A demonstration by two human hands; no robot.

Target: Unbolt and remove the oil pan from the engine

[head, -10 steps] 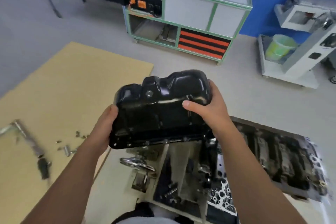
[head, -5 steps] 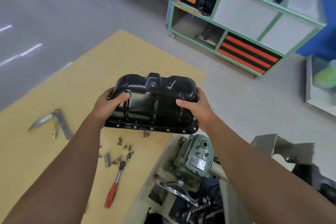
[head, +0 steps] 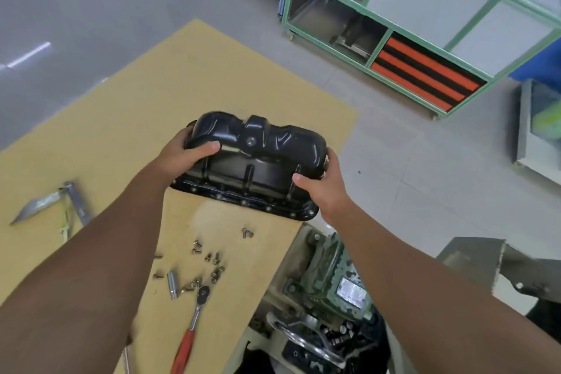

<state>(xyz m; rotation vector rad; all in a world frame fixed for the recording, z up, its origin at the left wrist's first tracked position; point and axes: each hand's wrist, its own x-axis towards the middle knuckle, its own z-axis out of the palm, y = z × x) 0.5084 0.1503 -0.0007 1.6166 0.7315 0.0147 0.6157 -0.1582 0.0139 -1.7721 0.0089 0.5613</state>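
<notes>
The black oil pan (head: 258, 164) is off the engine and held in the air above the yellow board (head: 145, 106), bulged side up and bolt flange toward me. My left hand (head: 185, 155) grips its left end, thumb on top. My right hand (head: 323, 184) grips its right end. Several loose bolts (head: 209, 261) lie on the board below, beside a socket (head: 173, 284) and a red-handled ratchet (head: 191, 328). The engine stand with its green gearbox (head: 331, 279) shows at lower right; most of the engine is out of frame.
A metal tool and a blade-like scraper (head: 51, 206) lie at the board's left. A green-framed cabinet (head: 425, 24) with orange and black drawers stands at the back right. A grey metal bracket (head: 473, 261) juts in at right. Grey floor surrounds the board.
Both hands have carried the oil pan from over the engine leftward to above the yellow board. The view has swung left with it, and the engine block has left the frame.
</notes>
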